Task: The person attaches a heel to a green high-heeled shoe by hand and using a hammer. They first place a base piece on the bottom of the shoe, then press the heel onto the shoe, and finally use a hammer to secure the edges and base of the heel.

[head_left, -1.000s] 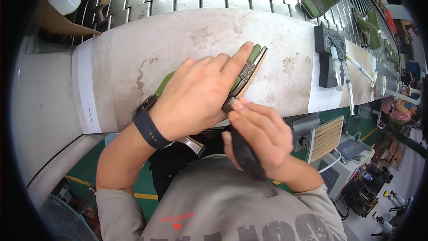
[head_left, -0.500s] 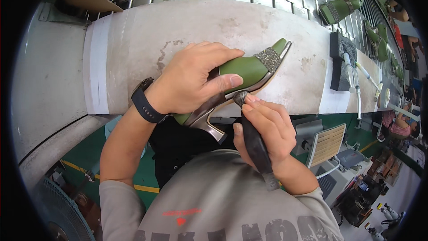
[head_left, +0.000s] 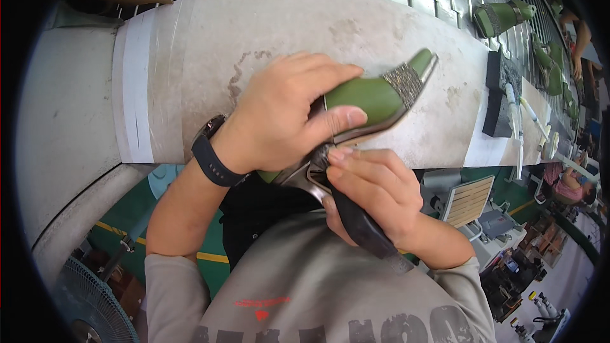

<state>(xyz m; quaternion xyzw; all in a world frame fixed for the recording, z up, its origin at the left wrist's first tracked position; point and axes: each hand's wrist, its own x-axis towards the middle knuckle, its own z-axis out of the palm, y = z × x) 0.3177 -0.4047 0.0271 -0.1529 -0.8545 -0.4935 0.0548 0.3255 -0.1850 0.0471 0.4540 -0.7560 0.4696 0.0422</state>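
Tool [head_left: 361, 216], dark and gripped in my right hand [head_left: 384, 187], has moved back toward the heel [head_left: 304, 178] (so work shifts there); my left hand [head_left: 279, 108] clasps the green-lasted shoe [head_left: 370, 103] partly over the bench [head_left: 203, 44]

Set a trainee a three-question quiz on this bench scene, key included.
1. What does the left hand grip?
A) A desk fan
B) A shoe on a green last
C) A piece of cardboard

2. True or false: the right hand holds a black tool.

3. Fill in the colour: the syringes on the right of the picture are beside a ____ block.

Key: 1. B; 2. True; 3. Black
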